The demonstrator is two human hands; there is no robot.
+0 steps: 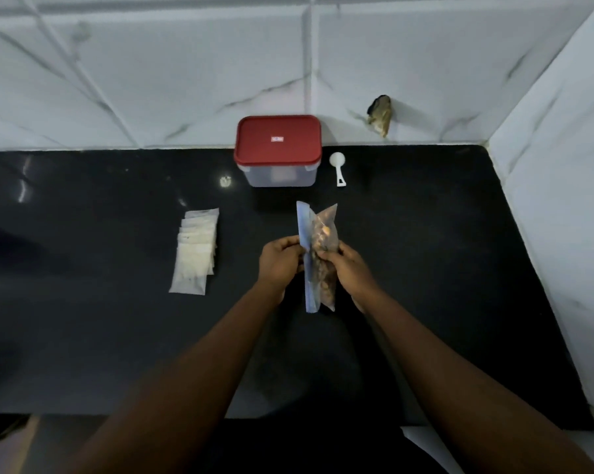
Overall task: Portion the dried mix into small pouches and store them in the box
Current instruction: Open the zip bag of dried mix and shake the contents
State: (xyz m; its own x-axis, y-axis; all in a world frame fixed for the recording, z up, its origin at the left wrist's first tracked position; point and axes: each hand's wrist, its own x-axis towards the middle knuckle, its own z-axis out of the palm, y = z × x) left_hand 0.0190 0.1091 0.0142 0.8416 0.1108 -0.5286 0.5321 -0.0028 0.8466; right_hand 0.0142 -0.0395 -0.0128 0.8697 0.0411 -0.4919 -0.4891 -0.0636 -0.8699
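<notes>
A clear zip bag of dried mix point(323, 234) with a blue strip along its left edge is held on end over the black counter point(425, 268). My left hand point(280, 263) pinches the blue strip side and my right hand point(352, 268) grips the opposite side. A stack of small empty translucent pouches point(196, 251) lies to the left. A clear box with a red lid point(278, 150), closed, stands at the back against the wall. A white scoop point(337, 167) lies just right of the box.
White marble-look tiled walls close the counter at the back and on the right, with a chipped hole in the tile point(380, 114). The counter's front edge runs below my forearms.
</notes>
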